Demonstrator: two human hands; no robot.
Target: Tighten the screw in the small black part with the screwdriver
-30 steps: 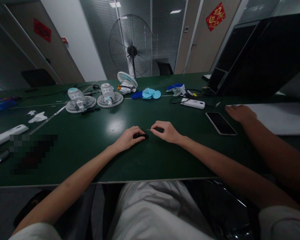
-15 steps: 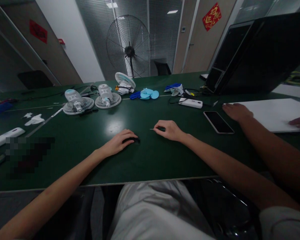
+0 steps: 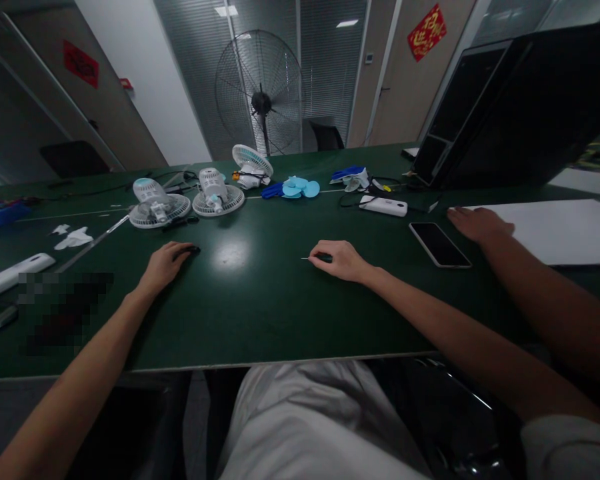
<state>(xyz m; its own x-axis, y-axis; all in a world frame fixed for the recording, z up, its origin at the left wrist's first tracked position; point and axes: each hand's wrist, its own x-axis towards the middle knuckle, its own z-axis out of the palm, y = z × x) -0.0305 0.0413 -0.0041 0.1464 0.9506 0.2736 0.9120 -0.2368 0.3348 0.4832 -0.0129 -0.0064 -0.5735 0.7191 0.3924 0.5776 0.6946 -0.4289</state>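
Light-blue fan blades (image 3: 301, 187) and white fans (image 3: 218, 200) line a dark green table (image 3: 260, 313). Gold characters pattern a red poster (image 3: 427, 33), far right.

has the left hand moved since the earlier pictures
Yes, the left hand has moved left across the green table, away from the right hand and nearer the leftmost small white fan.

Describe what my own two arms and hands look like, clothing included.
Both your left hand and right hand are bare: no gloves, and no watch, bracelet or cable shows. A loose, pale greyish sleeve leaves the right forearm uncovered; the left sleeve is out of view.
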